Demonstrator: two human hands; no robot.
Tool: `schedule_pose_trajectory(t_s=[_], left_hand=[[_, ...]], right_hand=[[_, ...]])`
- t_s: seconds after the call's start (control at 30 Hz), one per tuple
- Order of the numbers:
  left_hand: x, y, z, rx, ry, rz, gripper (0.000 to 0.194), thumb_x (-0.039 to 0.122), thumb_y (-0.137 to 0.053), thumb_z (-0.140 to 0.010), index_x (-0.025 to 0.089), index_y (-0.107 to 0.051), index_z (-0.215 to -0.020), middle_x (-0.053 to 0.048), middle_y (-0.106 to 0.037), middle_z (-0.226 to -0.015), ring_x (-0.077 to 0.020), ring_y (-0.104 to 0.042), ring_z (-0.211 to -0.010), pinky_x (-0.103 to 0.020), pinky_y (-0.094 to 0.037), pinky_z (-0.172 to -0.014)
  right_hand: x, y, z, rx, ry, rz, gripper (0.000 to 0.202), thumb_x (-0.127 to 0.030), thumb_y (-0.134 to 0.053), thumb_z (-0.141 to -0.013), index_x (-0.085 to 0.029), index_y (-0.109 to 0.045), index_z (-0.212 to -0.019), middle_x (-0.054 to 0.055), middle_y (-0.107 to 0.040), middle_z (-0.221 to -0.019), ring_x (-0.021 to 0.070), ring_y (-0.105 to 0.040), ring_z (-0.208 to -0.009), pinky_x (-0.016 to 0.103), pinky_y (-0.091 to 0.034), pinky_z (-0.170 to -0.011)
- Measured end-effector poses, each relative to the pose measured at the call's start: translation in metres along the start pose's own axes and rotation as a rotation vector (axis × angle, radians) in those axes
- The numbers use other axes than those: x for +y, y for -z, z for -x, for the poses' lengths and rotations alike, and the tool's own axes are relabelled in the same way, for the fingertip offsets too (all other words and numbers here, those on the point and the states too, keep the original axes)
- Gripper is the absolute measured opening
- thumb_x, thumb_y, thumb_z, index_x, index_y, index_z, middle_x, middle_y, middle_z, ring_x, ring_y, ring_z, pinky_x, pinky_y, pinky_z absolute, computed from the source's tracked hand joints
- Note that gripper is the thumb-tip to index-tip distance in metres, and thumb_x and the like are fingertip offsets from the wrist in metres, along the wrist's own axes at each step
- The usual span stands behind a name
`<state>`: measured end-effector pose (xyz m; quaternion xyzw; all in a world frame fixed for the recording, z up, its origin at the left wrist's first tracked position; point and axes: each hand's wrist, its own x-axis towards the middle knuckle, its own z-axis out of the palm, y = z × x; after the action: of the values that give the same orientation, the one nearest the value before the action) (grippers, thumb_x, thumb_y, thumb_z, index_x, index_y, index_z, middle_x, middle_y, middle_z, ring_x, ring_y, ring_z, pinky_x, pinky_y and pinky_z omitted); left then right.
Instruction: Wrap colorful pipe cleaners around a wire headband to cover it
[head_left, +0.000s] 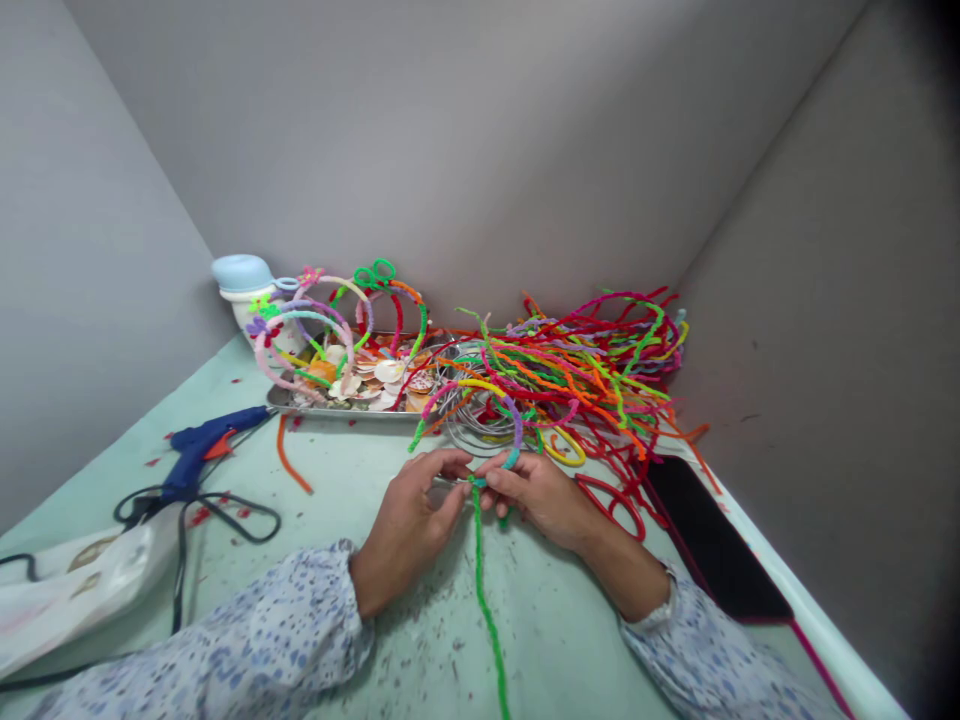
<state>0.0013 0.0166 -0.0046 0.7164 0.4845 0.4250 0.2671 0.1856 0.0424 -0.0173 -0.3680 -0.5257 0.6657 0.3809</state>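
My left hand [414, 520] and my right hand [544, 497] meet at the middle of the table, fingers closed. Between their fingertips is the top end of a green pipe cleaner [486, 600], whose long tail hangs down toward the front edge. My right hand pinches the teal end of a multicoloured hoop [516, 420], which arches up in pink, yellow and purple and ends green at the left. The left fingertips hold the green pipe cleaner close to the joint. The exact wrap at the joint is partly hidden by the fingers.
Behind lie a metal tray [337, 411] with shells and finished hoops, coiled wire [480, 435], and a pile of coloured pipe cleaners [585, 370]. A blue glue gun [196, 455] with its cord and a plastic bag [90, 590] are left. A phone [712, 540] lies right, a bottle [244, 275] back left.
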Motion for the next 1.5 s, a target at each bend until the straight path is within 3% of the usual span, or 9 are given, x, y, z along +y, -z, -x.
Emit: schedule_pose_trajectory(t_s=[0.27, 0.63, 1.1, 1.27, 1.5], left_hand=[[0.0058, 0.0045, -0.0018, -0.042, -0.075, -0.094, 0.008, 0.014, -0.056, -0.081, 0.018, -0.061, -0.085, -0.004, -0.061, -0.090, -0.0193, -0.057, -0.089, -0.035, -0.044, -0.083], [0.0041, 0.0039, -0.0030, -0.055, -0.098, -0.040, 0.012, 0.012, -0.054, -0.082, 0.019, -0.063, -0.084, -0.003, -0.063, -0.087, -0.0180, -0.057, -0.086, -0.033, -0.044, -0.081], [0.0080, 0.0070, -0.0008, -0.129, -0.209, -0.176, 0.015, 0.010, -0.046, -0.086, 0.019, -0.059, -0.083, -0.004, -0.059, -0.081, -0.0180, -0.053, -0.079, -0.031, -0.042, -0.073], [0.0099, 0.0073, -0.0007, -0.145, -0.240, -0.246, 0.017, 0.010, -0.042, -0.088, 0.018, -0.055, -0.080, -0.004, -0.057, -0.081, -0.0183, -0.050, -0.079, -0.032, -0.040, -0.073], [0.0094, 0.0067, -0.0006, -0.159, -0.256, -0.221, 0.016, 0.011, -0.042, -0.088, 0.019, -0.055, -0.084, -0.005, -0.057, -0.082, -0.0191, -0.051, -0.080, -0.032, -0.041, -0.074]], right_hand=[[-0.0016, -0.0011, 0.0010, 0.003, 0.018, 0.028, 0.025, -0.037, -0.068, -0.079, -0.015, -0.070, -0.091, 0.001, -0.068, -0.069, 0.0089, -0.058, -0.056, 0.021, -0.044, -0.052], [0.0015, -0.0009, -0.0013, -0.017, -0.027, -0.062, 0.028, -0.039, -0.068, -0.079, -0.013, -0.068, -0.090, 0.004, -0.070, -0.068, 0.0115, -0.063, -0.058, 0.021, -0.046, -0.052], [-0.0003, -0.0028, -0.0017, -0.018, -0.048, -0.097, 0.028, -0.040, -0.067, -0.079, -0.012, -0.065, -0.079, 0.002, -0.067, -0.062, 0.0089, -0.060, -0.052, 0.018, -0.043, -0.047], [0.0000, -0.0053, -0.0005, -0.020, -0.077, -0.153, 0.028, -0.041, -0.069, -0.077, -0.013, -0.062, -0.078, 0.003, -0.069, -0.069, 0.0091, -0.062, -0.052, 0.017, -0.042, -0.044], [-0.0008, -0.0060, -0.0003, -0.008, -0.080, -0.225, 0.028, -0.040, -0.070, -0.076, -0.014, -0.060, -0.078, 0.002, -0.069, -0.069, 0.0089, -0.063, -0.053, 0.016, -0.043, -0.044]])
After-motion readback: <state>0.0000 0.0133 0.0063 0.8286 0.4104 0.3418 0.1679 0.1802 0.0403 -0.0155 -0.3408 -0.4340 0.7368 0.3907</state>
